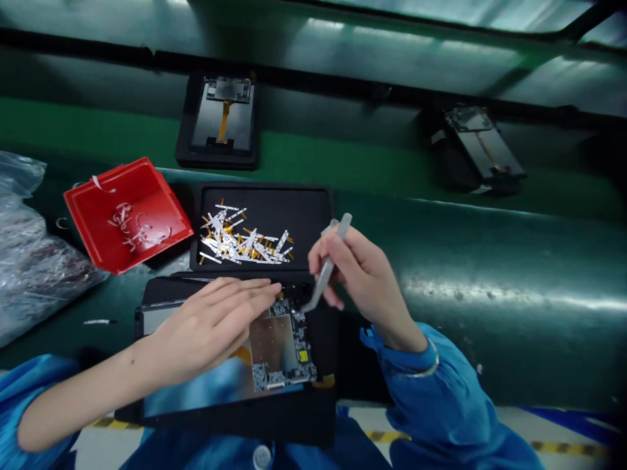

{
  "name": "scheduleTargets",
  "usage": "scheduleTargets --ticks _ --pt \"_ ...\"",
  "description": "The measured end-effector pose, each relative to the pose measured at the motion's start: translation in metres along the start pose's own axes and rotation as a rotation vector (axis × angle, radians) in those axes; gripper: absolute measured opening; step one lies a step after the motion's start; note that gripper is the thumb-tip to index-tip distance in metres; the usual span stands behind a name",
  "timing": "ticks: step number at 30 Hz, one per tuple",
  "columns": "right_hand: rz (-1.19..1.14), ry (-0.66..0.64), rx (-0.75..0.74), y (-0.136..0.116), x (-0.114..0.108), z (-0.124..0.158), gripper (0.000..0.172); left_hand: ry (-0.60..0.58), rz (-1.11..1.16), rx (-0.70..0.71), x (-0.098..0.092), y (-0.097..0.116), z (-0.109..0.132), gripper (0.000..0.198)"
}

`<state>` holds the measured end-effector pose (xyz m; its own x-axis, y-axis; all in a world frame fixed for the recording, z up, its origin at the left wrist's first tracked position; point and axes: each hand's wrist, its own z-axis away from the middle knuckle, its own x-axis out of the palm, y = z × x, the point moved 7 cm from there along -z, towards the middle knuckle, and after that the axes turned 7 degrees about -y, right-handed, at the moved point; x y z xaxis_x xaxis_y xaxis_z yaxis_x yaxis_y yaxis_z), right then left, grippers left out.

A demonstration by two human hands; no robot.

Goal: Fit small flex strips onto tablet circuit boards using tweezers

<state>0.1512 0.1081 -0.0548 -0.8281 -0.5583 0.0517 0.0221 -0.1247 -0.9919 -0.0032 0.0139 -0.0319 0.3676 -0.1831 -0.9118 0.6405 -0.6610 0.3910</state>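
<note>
My right hand point(360, 271) is closed around a pair of grey tweezers point(325, 274). Their bent tip comes down at the upper right edge of a circuit board point(274, 346), though I cannot tell if it touches. The board has a square metal shield and a small yellow label. It sits on the right end of a shiny flat panel point(206, 388) in a black holder point(274, 418). Stretched out flat, my left hand point(215, 320) lies over the panel, with its fingertips at the board's upper left corner. The palm hides part of the panel.
Behind the hands, a black tray point(304, 215) holds a pile of small white strips point(245, 245) with orange ends. A red bin point(132, 215) with white scraps and a clear plastic bag point(39, 254) stand left. Two more panel assemblies point(223, 121) rest on the green belt point(318, 153) behind.
</note>
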Motion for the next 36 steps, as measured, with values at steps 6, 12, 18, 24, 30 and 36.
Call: scheduleTargets --ticks 6,12,18,24,30,36 --pt "-0.179 -0.132 0.072 0.015 0.015 -0.005 0.032 0.005 -0.161 0.079 0.000 0.007 0.002 0.029" --pt "-0.136 -0.066 0.050 0.013 0.012 -0.001 0.032 0.014 -0.154 0.098 -0.002 0.007 0.000 0.026" --pt "-0.109 -0.035 0.022 0.010 0.012 -0.001 0.031 0.025 -0.168 0.106 -0.003 0.010 -0.002 0.024" --pt "-0.118 -0.032 0.013 0.009 0.011 -0.001 0.030 0.011 -0.159 0.110 -0.002 0.010 -0.002 0.024" --pt "-0.090 -0.011 0.034 0.010 0.010 -0.001 0.033 -0.003 -0.171 0.114 -0.003 0.010 -0.002 0.024" --pt "-0.056 -0.002 0.004 0.005 0.009 0.000 0.030 -0.020 -0.148 0.098 0.000 0.008 -0.002 0.025"
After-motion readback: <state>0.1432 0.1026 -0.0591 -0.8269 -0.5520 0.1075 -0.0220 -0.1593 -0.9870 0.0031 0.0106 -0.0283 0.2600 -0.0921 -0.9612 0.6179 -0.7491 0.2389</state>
